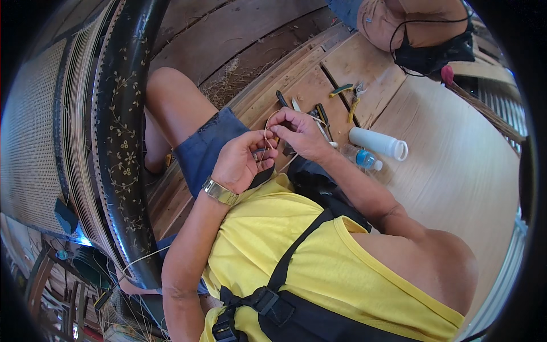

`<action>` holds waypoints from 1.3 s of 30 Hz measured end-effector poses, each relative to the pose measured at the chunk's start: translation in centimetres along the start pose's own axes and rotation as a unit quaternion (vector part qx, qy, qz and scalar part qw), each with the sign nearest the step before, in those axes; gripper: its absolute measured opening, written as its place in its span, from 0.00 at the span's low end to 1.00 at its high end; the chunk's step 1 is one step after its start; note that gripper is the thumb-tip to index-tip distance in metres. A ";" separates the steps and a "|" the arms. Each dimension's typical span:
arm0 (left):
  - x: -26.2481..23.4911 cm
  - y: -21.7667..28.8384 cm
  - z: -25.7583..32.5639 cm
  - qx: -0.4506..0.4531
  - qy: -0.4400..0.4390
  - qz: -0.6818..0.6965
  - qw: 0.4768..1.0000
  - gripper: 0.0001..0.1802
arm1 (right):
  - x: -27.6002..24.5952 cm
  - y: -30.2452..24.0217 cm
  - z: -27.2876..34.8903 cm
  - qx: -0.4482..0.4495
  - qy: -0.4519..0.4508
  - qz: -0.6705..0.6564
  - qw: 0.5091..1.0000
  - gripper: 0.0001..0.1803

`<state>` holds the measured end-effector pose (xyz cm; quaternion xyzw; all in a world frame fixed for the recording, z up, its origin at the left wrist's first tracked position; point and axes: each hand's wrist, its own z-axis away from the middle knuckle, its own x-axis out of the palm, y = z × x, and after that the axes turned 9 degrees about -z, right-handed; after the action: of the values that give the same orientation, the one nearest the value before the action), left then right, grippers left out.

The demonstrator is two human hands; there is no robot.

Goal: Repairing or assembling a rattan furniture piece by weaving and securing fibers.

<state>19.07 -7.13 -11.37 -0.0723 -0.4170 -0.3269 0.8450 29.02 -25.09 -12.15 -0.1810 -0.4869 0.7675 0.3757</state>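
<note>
My left hand point(242, 158), with a metal watch point(220, 191) on its wrist, is closed in a pinch above my lap. Between its fingertips runs a thin pale strand point(266, 149) that looks like cane. My right hand point(300, 134) pinches the same strand just beside it, and a small loop of the strand curves up by the fingertips. To my left stands a black frame rail point(125, 137) painted with gold leaves and flowers. Fine strands are stretched along it, next to a woven cane panel point(34, 131).
Beyond my hands, wooden boards hold green-handled pliers point(342, 90), yellow-handled pliers point(354, 108) and several slim tools. A white tumbler point(376, 142) and a plastic bottle point(364, 158) lie by my right forearm. Another person point(393, 25) sits at the upper right. An awl-like tool point(102, 300) lies lower left.
</note>
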 end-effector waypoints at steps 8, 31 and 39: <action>-0.2 -0.8 -0.3 0.015 0.030 -0.080 0.996 0.07 | 0.0 0.3 0.2 0.000 -0.002 0.008 1.000 0.06; -0.7 -1.2 -1.6 -0.024 -0.002 -0.163 0.986 0.09 | -0.2 0.6 1.5 0.050 -0.003 -0.029 0.998 0.04; -0.8 -0.5 -1.2 -0.032 -0.008 -0.108 0.994 0.08 | -0.5 -0.1 2.1 0.029 0.033 0.002 0.999 0.05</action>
<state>19.13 -7.59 -12.83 -0.0564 -0.4188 -0.4291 0.7983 28.00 -26.71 -11.16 -0.1959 -0.4519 0.7754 0.3952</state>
